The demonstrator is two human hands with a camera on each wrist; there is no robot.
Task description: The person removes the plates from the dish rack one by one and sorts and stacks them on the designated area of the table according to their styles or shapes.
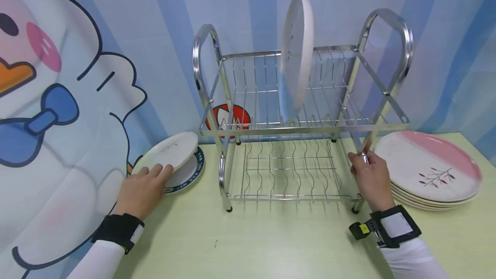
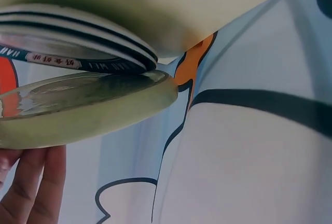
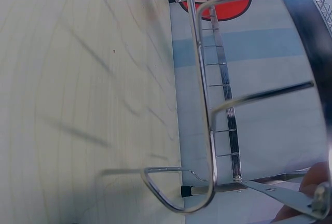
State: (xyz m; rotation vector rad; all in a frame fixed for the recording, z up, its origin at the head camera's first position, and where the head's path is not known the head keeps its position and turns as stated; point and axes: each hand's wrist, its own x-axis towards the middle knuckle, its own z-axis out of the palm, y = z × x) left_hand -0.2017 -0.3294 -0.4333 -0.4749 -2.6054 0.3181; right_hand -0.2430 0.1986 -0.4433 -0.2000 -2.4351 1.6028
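My left hand holds the near edge of a white plate at the left of the table. That plate sits tilted over dark-rimmed plates, its near side lifted off them. In the left wrist view, fingers lie against the white plate, and its far end meets the dark-rimmed plates; my thumb is hidden. With my right hand I grip the right front post of a two-tier metal dish rack. One white plate stands on edge in the upper tier.
To the right of the rack lies a stack of large pink-and-white plates with a twig pattern. A cartoon-printed curtain hangs behind the pale table. The rack's lower tier has wavy wire dividers.
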